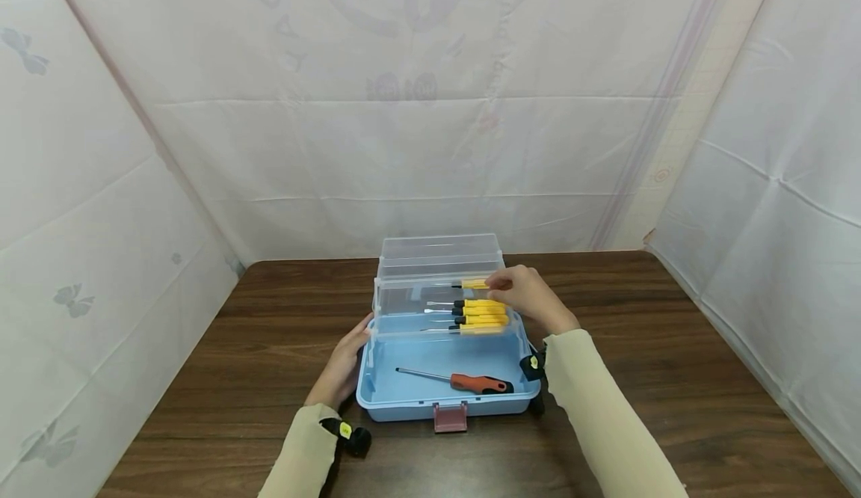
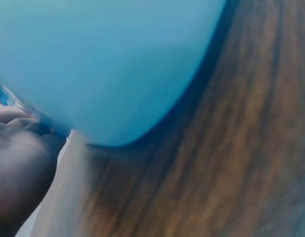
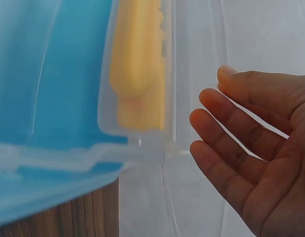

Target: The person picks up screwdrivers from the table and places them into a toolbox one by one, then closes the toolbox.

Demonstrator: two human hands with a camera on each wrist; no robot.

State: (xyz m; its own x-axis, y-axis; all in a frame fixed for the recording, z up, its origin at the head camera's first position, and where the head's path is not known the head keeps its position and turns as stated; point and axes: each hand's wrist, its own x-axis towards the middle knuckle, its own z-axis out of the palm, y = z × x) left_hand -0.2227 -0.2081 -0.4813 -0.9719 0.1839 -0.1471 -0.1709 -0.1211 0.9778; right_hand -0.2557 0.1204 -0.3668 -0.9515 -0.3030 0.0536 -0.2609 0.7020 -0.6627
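Note:
A light-blue toolbox [image 1: 393,408] stands on the table with its clear lid raised at the back. In it lies a screwdriver with a red-and-black handle [image 1: 479,384]. Several yellow-handled screwdrivers [image 1: 483,320] lie in a clear tray [image 1: 395,324] over the back of the box. My left hand [image 1: 346,360] holds the box's left side near the back corner; in the left wrist view its fingers are partly hidden behind the blue wall. My right hand [image 1: 528,296] is over the tray's right end, beside the farthest yellow screwdriver [image 1: 474,284]. Nothing shows between its loosely bent fingers [image 3: 226,123].
The toolbox stands on a dark wooden table [image 1: 269,378]. Its pink latch [image 1: 450,417] hangs down at the front. The clear lid [image 1: 440,255] leans up behind the tray. White sheeting [image 1: 403,146] surrounds the table at the back and both sides.

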